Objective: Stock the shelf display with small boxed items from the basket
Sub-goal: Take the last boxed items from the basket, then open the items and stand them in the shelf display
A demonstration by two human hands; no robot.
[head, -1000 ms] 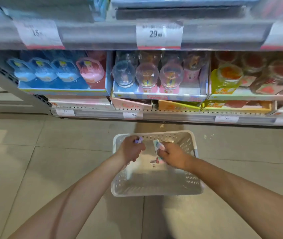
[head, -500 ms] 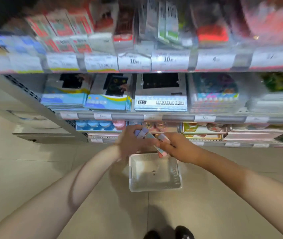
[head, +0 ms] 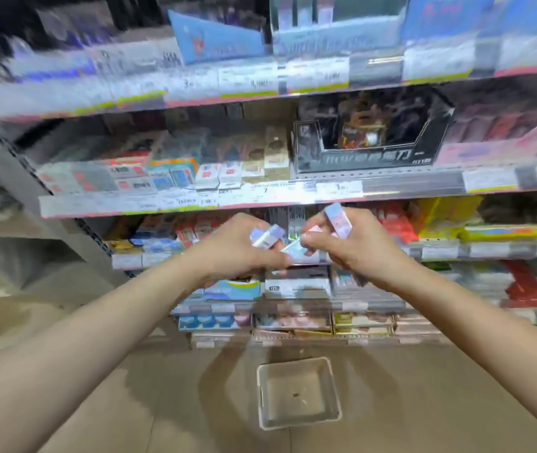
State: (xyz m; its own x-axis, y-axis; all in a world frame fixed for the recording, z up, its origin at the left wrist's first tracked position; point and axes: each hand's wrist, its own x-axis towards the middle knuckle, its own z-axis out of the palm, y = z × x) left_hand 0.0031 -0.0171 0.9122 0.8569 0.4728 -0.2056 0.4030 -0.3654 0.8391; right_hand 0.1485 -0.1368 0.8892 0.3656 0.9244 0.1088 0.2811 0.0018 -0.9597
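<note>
On floor — basket [head: 299, 421], near-bare

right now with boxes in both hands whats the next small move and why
Probably lift the right hand and its small box toward the boxed row on the shelf above. Both hands already hold boxes, and the basket looks nearly empty.

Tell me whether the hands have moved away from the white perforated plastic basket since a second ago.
Yes. Left hand and right hand rose from the white basket to shelf height.
</note>
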